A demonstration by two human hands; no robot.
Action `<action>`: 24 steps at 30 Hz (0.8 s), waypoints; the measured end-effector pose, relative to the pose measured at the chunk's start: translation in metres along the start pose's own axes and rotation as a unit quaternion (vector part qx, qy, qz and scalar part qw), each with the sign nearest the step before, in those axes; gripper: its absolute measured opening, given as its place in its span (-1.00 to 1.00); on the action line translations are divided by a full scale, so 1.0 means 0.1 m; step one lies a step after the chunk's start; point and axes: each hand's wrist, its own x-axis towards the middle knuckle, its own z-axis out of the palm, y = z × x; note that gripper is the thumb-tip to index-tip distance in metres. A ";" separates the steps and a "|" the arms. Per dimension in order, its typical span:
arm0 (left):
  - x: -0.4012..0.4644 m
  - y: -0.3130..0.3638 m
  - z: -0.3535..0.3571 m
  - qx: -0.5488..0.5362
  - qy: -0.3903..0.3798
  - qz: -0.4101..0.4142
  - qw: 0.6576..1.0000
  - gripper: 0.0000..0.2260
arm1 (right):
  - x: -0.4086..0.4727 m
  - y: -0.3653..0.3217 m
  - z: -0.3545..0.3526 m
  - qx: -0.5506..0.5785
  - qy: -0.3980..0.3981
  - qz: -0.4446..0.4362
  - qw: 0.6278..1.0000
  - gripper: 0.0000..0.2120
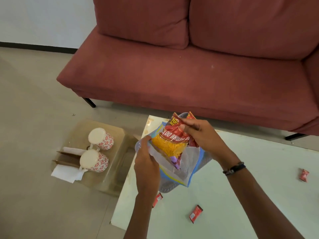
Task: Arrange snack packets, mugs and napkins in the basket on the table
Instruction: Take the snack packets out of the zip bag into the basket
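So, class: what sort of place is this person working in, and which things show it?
Most likely a home living room: a red fabric sofa stands behind a low white table, with patterned mugs and napkins on a tray beside it.

The grey perforated plastic basket point(166, 186) is mostly hidden behind the clear zip bag point(188, 159) and both hands. A second red snack packet point(192, 117) shows only its top corner. Print on the small red sachets point(196, 213) is too small to read. The maroon fabric sofa point(172, 69) is cut off at the top and right edges.
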 end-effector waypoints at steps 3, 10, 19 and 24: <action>0.04 -0.02 0.02 -0.003 -0.013 -0.003 1.000 -0.70 | -0.01 -0.02 -0.01 0.034 0.013 -0.015 0.999 -0.76; 0.13 -0.11 0.06 -0.176 -0.111 -0.046 0.977 -0.78 | 0.01 -0.02 -0.02 0.127 0.082 -0.073 0.986 -0.82; 0.15 -0.16 0.05 -0.343 -0.199 -0.100 0.913 -0.77 | 0.09 -0.03 0.10 0.016 0.070 -0.139 0.988 -0.81; 0.16 -0.13 0.01 -0.326 -0.165 -0.077 0.928 -0.81 | 0.22 -0.01 0.05 -0.211 0.135 -0.265 0.931 -0.76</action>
